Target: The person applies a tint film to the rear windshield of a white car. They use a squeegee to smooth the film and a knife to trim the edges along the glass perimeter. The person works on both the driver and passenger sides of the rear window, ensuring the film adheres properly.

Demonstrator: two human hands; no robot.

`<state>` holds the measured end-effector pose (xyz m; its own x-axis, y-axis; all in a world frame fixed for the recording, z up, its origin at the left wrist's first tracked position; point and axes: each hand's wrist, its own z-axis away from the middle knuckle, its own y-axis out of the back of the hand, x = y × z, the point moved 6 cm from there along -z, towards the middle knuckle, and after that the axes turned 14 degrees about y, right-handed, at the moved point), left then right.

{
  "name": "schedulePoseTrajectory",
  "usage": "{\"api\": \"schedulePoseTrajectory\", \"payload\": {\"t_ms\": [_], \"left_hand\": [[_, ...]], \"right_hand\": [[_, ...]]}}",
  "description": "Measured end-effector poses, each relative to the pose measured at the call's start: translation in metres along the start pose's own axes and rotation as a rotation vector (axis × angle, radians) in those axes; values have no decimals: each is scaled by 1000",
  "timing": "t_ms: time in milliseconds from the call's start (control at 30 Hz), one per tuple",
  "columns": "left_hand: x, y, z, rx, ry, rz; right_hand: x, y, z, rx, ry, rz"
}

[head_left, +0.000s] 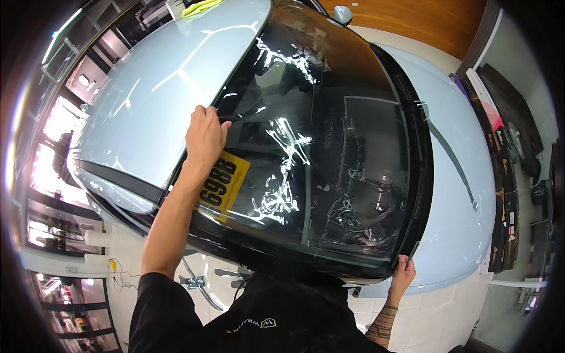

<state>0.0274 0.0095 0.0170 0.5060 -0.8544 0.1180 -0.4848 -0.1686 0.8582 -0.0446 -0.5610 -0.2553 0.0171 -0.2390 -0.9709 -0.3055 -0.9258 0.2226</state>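
Head view, only 1: clear film appeared to lie across the windshield of the pale blue car, with crinkled glare in patches. Left hand curled at the roof-side edge above the yellow plate; right hand bent at the hood-side corner. Couldn't tell whether either of the 2 pinched film. Judged partway: spreading looked mostly done, smoothing and edges likely left.

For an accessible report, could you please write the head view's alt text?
The left hand is at the left edge of a windshield on a pale blue car; the right hand is at the windshield's lower right corner. The glass seems covered in wrinkled clear film; a yellow plate shows near the left hand.
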Motion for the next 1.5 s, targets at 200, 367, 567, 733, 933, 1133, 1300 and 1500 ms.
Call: {"api": "schedulePoseTrajectory", "payload": {"t_ms": [200,367,567,733,933,1133,1300,1500], "left_hand": [[3,-2,-1,10,35,59],[6,-2,1,46,36,47],[6,-10,-6,1,29,52],[-4,-17,-20,-113,66,16],[-6,-22,-39,-225,96,36],[-2,-19,-26,-117,47,-38],[0,-11,-22,-103,97,12],[3,-17,-25,-191,-45,-126]], "right_hand": [[15,8,3,37,-14,-36],[14,14,3,44,-88,-9],[31,16,4,87,-41,-21],[34,19,8,80,-122,-39],[42,21,2,105,6,-14],[26,21,-1,28,-34,89],[22,23,2,24,-52,24],[0,15,0,42,-64,-26]]}}
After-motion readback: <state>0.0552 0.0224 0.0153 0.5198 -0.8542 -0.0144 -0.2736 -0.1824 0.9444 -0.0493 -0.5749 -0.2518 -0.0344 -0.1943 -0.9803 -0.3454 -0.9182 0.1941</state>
